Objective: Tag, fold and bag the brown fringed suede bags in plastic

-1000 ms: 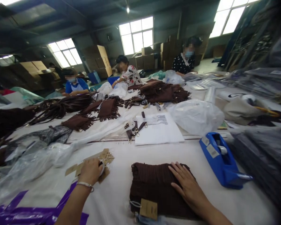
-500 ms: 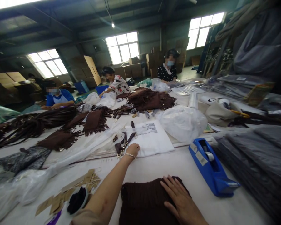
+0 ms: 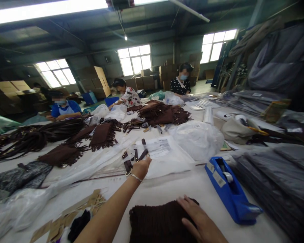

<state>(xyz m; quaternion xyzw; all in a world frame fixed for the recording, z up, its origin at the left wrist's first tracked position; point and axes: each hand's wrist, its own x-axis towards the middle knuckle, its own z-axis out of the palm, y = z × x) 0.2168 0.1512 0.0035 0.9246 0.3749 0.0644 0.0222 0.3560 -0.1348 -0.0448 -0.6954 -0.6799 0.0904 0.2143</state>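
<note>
My left hand [image 3: 142,167] reaches forward with its fingers closed on the near edge of a clear plastic bag [image 3: 171,162], which has printed text on it. Dark brown straps with metal clasps [image 3: 128,162] lie right beside that hand, partly on the plastic. Close in front of me is a dark brown fringed piece [image 3: 159,221], its near part cut off by the frame. My right hand [image 3: 199,217] rests on the right side of this piece, fingers stretched out and palm down.
To the right stands a blue tape dispenser [image 3: 233,192] beside a stack of grey wrapped goods [image 3: 276,179]. A puffed plastic bag [image 3: 197,138] sits beyond. Brown paper tags [image 3: 76,211] lie at left. Brown fringed bags [image 3: 164,113] are heaped farther back, where several co-workers sit.
My left hand has turned and closed on the plastic bag, whose near edge has shifted and lifted slightly. My right hand stays on the brown piece. The camera has tilted up a little.
</note>
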